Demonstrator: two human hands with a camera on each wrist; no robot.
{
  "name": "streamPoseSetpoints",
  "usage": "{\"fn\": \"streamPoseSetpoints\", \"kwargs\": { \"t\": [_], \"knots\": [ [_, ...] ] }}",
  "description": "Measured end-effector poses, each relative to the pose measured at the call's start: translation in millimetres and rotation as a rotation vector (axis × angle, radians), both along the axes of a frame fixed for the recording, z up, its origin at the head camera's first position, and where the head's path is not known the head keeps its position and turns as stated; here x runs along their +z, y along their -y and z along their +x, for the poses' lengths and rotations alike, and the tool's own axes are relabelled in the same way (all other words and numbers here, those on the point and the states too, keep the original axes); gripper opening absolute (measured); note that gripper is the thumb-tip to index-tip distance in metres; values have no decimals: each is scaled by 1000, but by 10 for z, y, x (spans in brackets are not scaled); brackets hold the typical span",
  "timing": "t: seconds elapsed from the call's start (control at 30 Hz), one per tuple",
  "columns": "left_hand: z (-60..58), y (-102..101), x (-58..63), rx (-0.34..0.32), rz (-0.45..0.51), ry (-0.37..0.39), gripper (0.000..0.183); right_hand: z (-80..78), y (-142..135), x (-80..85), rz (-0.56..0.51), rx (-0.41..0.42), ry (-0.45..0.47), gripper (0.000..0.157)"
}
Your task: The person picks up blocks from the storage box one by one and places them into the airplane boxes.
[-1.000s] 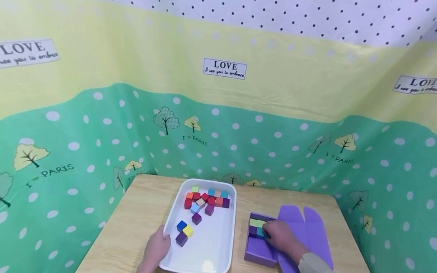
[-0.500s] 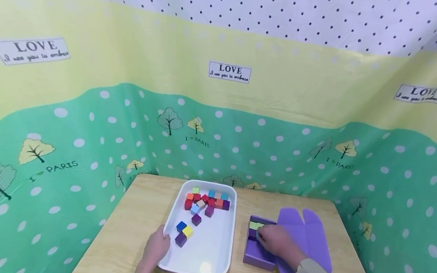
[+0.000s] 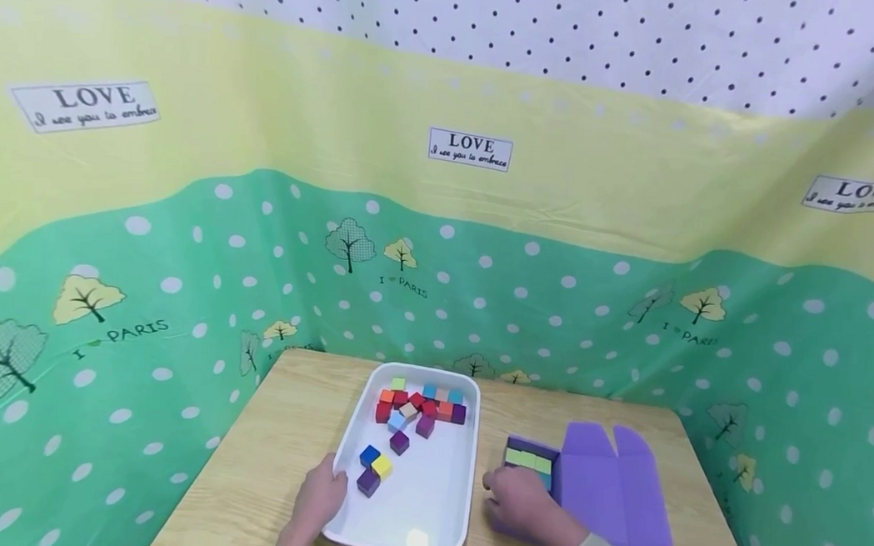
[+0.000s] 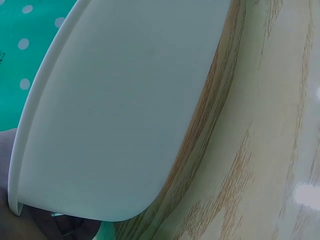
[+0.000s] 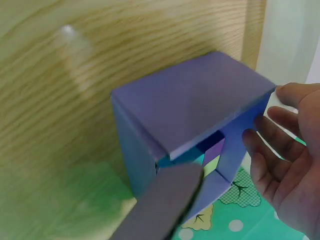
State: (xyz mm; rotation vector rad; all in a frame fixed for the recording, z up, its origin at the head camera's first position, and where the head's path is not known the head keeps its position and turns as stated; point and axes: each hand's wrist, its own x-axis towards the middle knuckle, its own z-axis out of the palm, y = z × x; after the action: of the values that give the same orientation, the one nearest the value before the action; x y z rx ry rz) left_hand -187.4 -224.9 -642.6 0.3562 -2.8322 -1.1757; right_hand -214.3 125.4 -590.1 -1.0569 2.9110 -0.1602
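Observation:
My left hand [image 3: 320, 493] grips the left rim of a white tray [image 3: 470, 475], whose outer side fills much of the left wrist view. Colored cubes lie in the tray: a yellow cube [image 3: 382, 467], a dark blue cube [image 3: 370, 456], purple ones and a red cluster farther back. Over the near left part of a small purple box [image 3: 557, 472] is my right hand [image 3: 521, 499]. Its fingers are loosely bent at the box edge and hold nothing in the right wrist view [image 5: 295, 165]. Light green cubes [image 3: 529, 460] and a teal cube [image 3: 545, 480] sit inside the box, partly hidden by that hand.
The box's purple lid [image 3: 596, 491] is folded back to the right, flaps spread on the wooden table [image 3: 262, 429]. A narrow strip of table separates tray and box. A patterned green and yellow curtain [image 3: 525, 303] hangs behind and at both sides.
My right hand has left the cubes inside the box and moved left and toward me, to the box's near left edge. The left hand keeps its grip on the tray. The head view shifts slightly.

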Motion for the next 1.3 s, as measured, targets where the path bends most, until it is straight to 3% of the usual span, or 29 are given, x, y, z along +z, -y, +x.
{"fn": "streamPoseSetpoints", "kwargs": {
  "t": [0.2,0.4,0.63,0.73,0.87,1.07,1.3],
  "knots": [
    [7,-4,-9,-2,-11,-23,37,122,9,-16,-39,-60,45,16],
    [-20,6,-13,-13,-18,-15,37,185,-20,52,-61,-49,17,21],
    [-76,17,12,-8,-16,-32,37,7,263,428,-85,-18,-33,7],
    [-53,8,-12,-20,-38,-9,39,-82,509,495,-73,-34,32,13],
    [-10,-5,-35,-31,-76,-9,40,-241,872,436,-79,-82,108,26],
    [81,-17,-49,-29,-95,1,39,-527,1324,192,-98,-146,167,37],
    [65,-20,0,5,-102,-13,39,-815,1587,-40,-35,-272,186,51]
  ]
}}
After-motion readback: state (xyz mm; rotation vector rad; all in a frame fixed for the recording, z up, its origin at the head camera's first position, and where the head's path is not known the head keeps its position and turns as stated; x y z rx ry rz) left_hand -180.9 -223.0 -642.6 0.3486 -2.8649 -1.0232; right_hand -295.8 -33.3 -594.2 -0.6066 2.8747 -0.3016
